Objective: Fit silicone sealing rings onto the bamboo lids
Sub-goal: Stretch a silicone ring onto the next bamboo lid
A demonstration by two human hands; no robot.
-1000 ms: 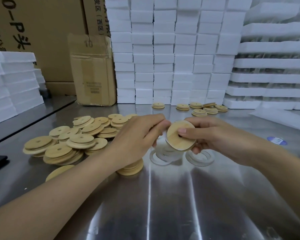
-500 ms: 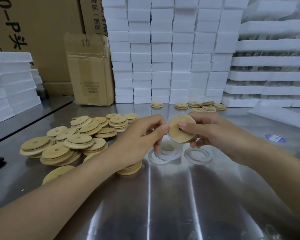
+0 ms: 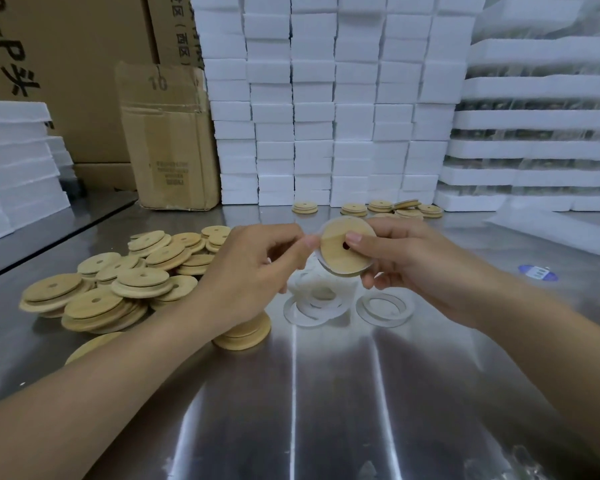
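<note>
Both hands hold one round bamboo lid with a small centre hole, raised above the steel table. A translucent white silicone ring shows around the lid's rim. My right hand grips the lid, thumb on its face near the hole. My left hand pinches the lid's left edge with thumb and forefinger. Below the lid lie loose white silicone rings, and a single ring lies to their right.
A heap of bamboo lids covers the table's left side, with a short stack under my left wrist. Several lids sit at the back by stacked white foam boxes. A cardboard box stands at back left.
The lid has risen slightly and tilted, so its face with the hole shows more fully. The white ring now appears around its rim. Both hands stay on it.
</note>
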